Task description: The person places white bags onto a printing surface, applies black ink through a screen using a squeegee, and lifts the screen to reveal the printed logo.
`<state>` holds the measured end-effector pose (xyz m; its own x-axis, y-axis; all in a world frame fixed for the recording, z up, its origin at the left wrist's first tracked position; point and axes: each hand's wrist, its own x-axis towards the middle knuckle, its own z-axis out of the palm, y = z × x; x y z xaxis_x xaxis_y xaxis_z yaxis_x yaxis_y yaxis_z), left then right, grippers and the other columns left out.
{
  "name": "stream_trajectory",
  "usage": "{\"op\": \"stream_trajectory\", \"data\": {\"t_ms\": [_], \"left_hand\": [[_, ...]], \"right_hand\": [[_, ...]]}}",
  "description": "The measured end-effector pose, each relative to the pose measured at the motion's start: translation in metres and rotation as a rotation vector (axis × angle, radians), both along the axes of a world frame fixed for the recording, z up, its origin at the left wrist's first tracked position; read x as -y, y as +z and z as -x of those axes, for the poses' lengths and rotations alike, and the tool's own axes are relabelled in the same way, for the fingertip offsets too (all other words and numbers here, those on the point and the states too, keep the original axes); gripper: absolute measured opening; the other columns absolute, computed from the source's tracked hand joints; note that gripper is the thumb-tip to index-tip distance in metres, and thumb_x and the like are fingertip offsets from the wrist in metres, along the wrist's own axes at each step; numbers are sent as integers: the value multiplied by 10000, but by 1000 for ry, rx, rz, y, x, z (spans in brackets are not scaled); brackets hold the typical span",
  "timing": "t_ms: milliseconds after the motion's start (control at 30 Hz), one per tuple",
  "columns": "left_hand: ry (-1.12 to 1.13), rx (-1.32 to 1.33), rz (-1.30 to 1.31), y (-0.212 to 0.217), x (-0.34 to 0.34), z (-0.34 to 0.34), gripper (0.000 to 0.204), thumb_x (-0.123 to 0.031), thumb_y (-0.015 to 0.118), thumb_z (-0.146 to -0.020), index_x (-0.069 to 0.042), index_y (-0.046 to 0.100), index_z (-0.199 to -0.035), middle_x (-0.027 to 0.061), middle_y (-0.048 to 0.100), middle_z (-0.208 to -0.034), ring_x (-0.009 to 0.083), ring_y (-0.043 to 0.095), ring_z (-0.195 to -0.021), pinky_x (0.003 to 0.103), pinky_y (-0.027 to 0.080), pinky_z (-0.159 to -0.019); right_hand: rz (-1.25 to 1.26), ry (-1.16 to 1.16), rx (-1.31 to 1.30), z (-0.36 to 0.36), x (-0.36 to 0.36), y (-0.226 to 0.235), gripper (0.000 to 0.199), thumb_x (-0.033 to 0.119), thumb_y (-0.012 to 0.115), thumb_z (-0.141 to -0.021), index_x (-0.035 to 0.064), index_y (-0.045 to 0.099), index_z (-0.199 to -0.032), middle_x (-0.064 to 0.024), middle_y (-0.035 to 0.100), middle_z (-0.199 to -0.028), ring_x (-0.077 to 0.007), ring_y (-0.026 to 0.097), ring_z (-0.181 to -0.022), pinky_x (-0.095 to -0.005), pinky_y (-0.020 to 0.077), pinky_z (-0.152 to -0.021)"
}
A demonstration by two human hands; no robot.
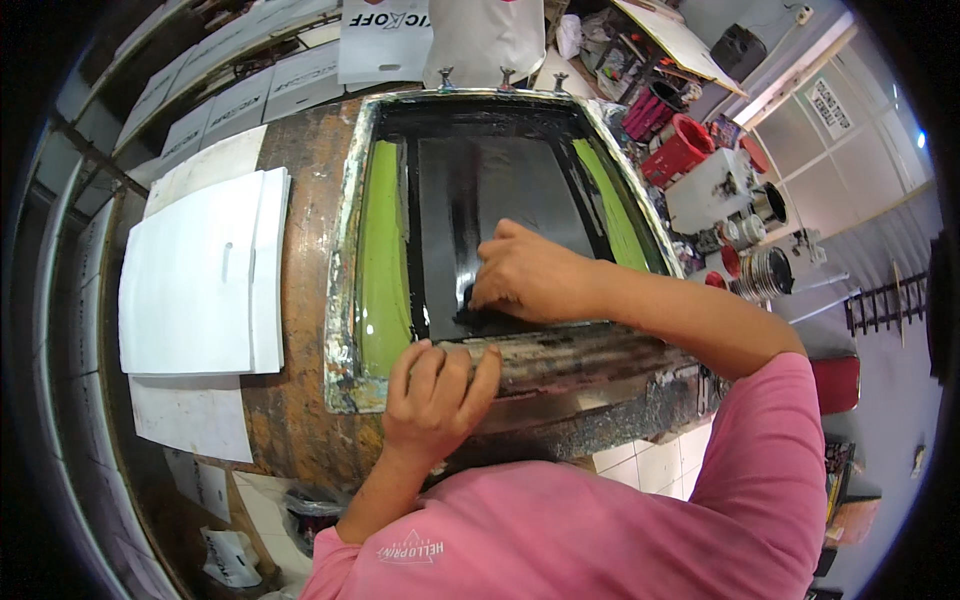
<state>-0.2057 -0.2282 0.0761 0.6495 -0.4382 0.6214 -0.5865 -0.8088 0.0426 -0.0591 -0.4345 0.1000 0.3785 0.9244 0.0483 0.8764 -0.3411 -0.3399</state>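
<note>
Frame [347,250]: flat, rectangular, crusted with speckled paint, lying on a scuffed brown wooden table [310,200].
Mesh [505,185]: smooth and dark, streaked glossy black, bordered by two lime-green strips [384,240].
Right hand [525,275]: curled low over the mesh; I cannot tell whether it grips anything.
Left hand [437,395]: fingers loosely spread on the frame's near edge.
Sheets [195,290]: white, flat, stacked left of the frame.

A black-smeared, green-sided screen frame [525,190] lies on the brown table [308,240].

Glossy black ink [465,258], rough paint-crusted frame [346,260], scuffed wooden table [306,235], smooth paper [188,290].
</note>
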Motion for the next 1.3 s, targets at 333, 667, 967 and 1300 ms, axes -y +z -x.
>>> {"op": "stream_trajectory", "data": {"t_ms": [333,667,967,1300], "left_hand": [[-4,-21,43,6,4,5,655,-407,896,-578,-123,703,-1135,49,602,-992,250,603,-949,516,476,-1010],[-11,-12,36,32,7,-5,679,-509,891,-599,-97,693,-1101,56,611,-1005,258,607,-941,527,477,-980],[6,15,-25,22,7,-6,620,-587,842,-733,-94,695,-1080,61,622,-983,265,620,-913,534,490,-949],[22,20,-31,19,5,-3,594,-615,782,-795,-97,708,-1076,69,636,-981,271,630,-909,529,502,-927]], "right_hand": [[-283,-682,118,89,91,122,140,74,809,-789,77,789,-928,-55,759,-916,-220,634,-801,-377,488,-776],[-689,-1102,-1364,228,51,-81,279,143,768,-922,68,741,-1190,-112,758,-1125,-192,718,-1005,-365,563,-898],[-1583,-979,-1622,131,-38,-158,273,192,646,-1024,70,649,-1268,-76,658,-1334,-203,629,-1213,-401,512,-1053],[-1526,-1091,-1535,117,-35,-179,284,193,640,-1026,73,642,-1284,-79,656,-1337,-208,628,-1215,-403,510,-1055]]}}
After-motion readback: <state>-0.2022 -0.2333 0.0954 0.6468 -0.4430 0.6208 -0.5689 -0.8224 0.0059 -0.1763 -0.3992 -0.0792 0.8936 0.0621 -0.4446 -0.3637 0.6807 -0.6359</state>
